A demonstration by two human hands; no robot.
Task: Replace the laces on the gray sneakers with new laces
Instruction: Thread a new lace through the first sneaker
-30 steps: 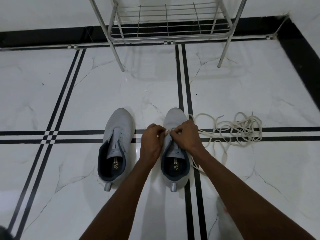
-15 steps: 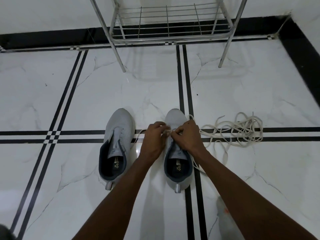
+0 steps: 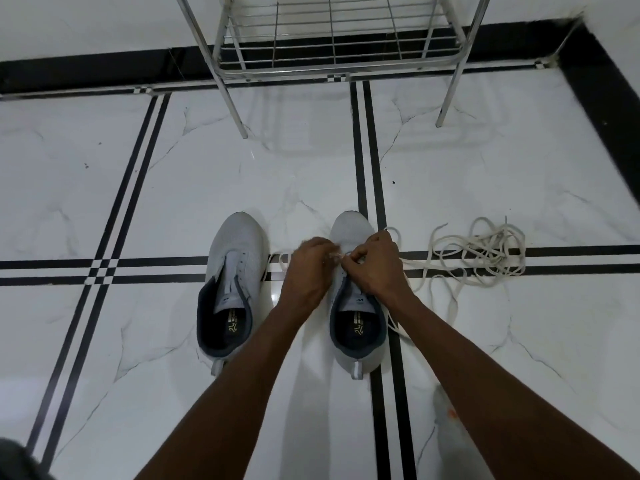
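Two gray sneakers stand side by side on the floor, toes pointing away. The left sneaker (image 3: pixel 235 271) has no lace in its eyelets. Over the front eyelets of the right sneaker (image 3: pixel 356 313) both hands meet. My left hand (image 3: pixel 308 268) and my right hand (image 3: pixel 379 265) each pinch a white lace (image 3: pixel 415 268) between curled fingers. That lace trails to the right of the shoe, and a strand (image 3: pixel 277 256) shows left of my left hand. The eyelets under the hands are hidden.
A tangled heap of white laces (image 3: pixel 488 251) lies on the floor to the right of the right sneaker. A metal wire shoe rack (image 3: pixel 332 46) stands against the wall ahead, its legs on the white marble floor (image 3: pixel 173 188).
The lace loop right of the shoe has shortened, and a strand now shows on the left, between the sneakers. Both hands stay over the right sneaker's front eyelets.
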